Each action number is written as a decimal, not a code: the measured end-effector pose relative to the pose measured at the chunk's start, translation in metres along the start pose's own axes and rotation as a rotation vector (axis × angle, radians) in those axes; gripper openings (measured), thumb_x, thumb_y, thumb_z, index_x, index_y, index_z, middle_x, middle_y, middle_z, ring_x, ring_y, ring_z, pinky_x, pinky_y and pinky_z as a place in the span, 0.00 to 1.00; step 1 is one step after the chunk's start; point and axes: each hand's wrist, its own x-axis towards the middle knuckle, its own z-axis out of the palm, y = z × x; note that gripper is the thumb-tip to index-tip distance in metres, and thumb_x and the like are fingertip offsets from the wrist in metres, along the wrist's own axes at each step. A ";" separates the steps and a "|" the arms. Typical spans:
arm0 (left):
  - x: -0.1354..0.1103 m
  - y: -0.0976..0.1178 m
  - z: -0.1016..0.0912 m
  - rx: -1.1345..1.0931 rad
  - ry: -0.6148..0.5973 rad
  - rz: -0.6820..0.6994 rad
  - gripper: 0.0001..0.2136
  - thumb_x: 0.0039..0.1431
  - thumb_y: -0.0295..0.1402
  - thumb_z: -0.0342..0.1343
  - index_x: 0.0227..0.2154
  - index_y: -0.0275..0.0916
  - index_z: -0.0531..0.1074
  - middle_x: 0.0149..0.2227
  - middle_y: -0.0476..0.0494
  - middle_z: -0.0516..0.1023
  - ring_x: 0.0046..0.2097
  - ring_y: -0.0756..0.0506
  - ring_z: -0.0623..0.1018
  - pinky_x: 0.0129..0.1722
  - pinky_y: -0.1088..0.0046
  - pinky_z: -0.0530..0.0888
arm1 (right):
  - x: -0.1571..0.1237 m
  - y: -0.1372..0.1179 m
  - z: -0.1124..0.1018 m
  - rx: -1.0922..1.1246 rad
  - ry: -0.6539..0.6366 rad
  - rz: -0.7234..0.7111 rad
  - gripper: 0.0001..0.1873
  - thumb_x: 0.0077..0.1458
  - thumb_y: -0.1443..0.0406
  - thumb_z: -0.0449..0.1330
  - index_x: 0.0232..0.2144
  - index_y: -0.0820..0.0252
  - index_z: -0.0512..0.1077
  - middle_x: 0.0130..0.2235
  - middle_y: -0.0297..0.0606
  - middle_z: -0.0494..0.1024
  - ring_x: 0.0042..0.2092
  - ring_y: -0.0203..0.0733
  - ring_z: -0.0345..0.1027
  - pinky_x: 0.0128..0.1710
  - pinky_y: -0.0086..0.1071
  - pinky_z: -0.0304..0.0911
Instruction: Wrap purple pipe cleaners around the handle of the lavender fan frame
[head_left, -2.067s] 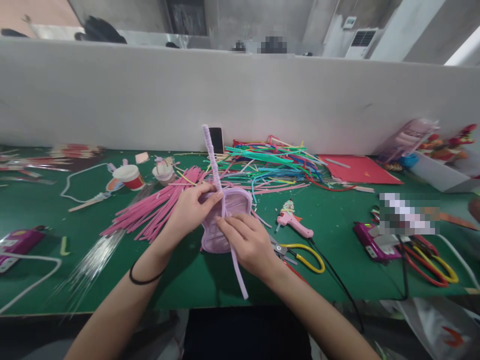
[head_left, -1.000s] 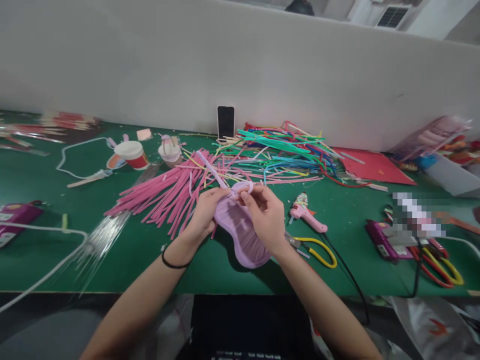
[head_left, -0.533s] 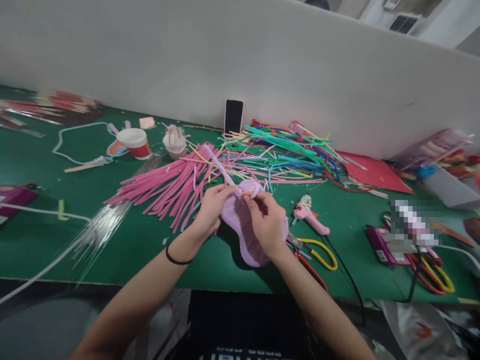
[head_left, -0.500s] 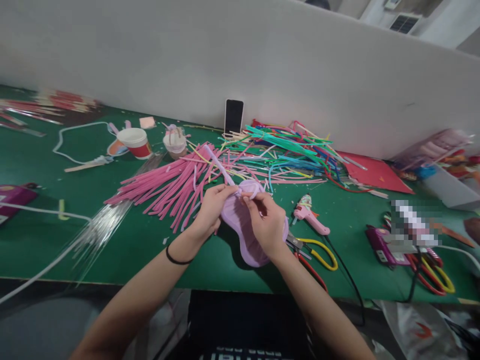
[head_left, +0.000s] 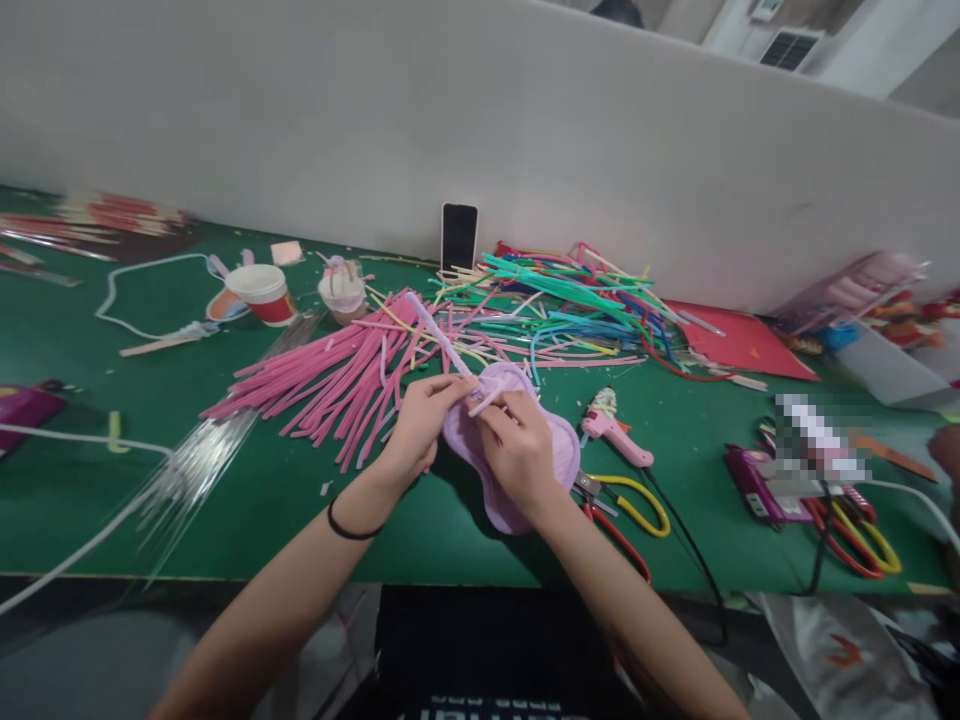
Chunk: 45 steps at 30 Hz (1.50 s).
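Holding the lilac guitar-shaped body (head_left: pixel 561 458) over the near part of the green table (head_left: pixel 225 480), I pinch its upper edge with my left hand (head_left: pixel 420 425), thumb and fingers closed where the lilac pipe cleaner (head_left: pixel 437 337) juts out slantwise toward the wall. My right hand (head_left: pixel 517 455) lies across the body's front, fingertips nipped on a short loose end of that pipe cleaner near the top. Pink pipe cleaners (head_left: pixel 322 385) fan out just beyond my left hand; a pink glue gun (head_left: pixel 611 432) and yellow-handled scissors (head_left: pixel 637 500) lie near my right wrist.
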 end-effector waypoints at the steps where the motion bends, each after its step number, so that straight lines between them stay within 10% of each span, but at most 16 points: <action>1: 0.001 -0.001 -0.001 0.003 -0.006 0.003 0.10 0.44 0.37 0.69 0.21 0.36 0.77 0.25 0.48 0.77 0.29 0.49 0.73 0.32 0.74 0.69 | 0.001 -0.001 -0.001 -0.030 -0.026 0.002 0.15 0.65 0.71 0.54 0.36 0.56 0.81 0.34 0.42 0.78 0.38 0.45 0.69 0.41 0.39 0.68; 6: 0.007 0.004 -0.011 0.029 -0.031 0.001 0.13 0.42 0.40 0.72 0.25 0.35 0.80 0.28 0.44 0.80 0.31 0.47 0.75 0.34 0.72 0.71 | 0.020 0.005 -0.047 0.105 -0.197 0.099 0.10 0.61 0.66 0.62 0.42 0.55 0.81 0.42 0.43 0.83 0.45 0.48 0.71 0.49 0.43 0.67; 10: 0.002 0.022 -0.018 0.099 -0.129 0.058 0.15 0.42 0.42 0.73 0.28 0.37 0.82 0.32 0.43 0.80 0.33 0.46 0.75 0.34 0.72 0.71 | 0.043 0.032 -0.097 0.413 -0.036 0.608 0.15 0.61 0.54 0.62 0.40 0.56 0.82 0.40 0.40 0.84 0.40 0.43 0.75 0.40 0.36 0.68; 14: -0.016 0.042 -0.012 0.238 -0.346 0.185 0.16 0.48 0.47 0.70 0.29 0.38 0.81 0.41 0.39 0.78 0.38 0.43 0.76 0.37 0.69 0.73 | 0.052 0.045 -0.094 1.005 -0.687 0.977 0.27 0.53 0.43 0.64 0.34 0.62 0.82 0.34 0.40 0.83 0.33 0.39 0.74 0.33 0.31 0.66; 17: -0.029 0.054 -0.005 0.393 -0.490 0.271 0.15 0.54 0.47 0.65 0.27 0.39 0.80 0.39 0.39 0.76 0.42 0.40 0.76 0.43 0.65 0.74 | 0.046 0.037 -0.076 1.268 -0.859 1.007 0.23 0.49 0.47 0.70 0.29 0.64 0.80 0.26 0.33 0.79 0.27 0.32 0.68 0.29 0.27 0.62; 34: -0.029 0.052 0.008 0.542 -0.472 0.359 0.11 0.61 0.42 0.60 0.32 0.40 0.79 0.41 0.41 0.72 0.46 0.41 0.73 0.50 0.66 0.71 | 0.033 0.013 -0.074 1.281 -0.361 1.063 0.17 0.33 0.59 0.77 0.26 0.61 0.79 0.27 0.30 0.80 0.28 0.32 0.69 0.32 0.28 0.64; 45: -0.033 0.046 0.015 0.517 -0.531 0.339 0.12 0.63 0.43 0.59 0.33 0.39 0.77 0.39 0.44 0.73 0.45 0.43 0.74 0.50 0.68 0.70 | 0.057 0.057 -0.031 1.134 -0.193 1.054 0.20 0.40 0.54 0.71 0.19 0.59 0.66 0.19 0.25 0.68 0.22 0.30 0.61 0.24 0.27 0.55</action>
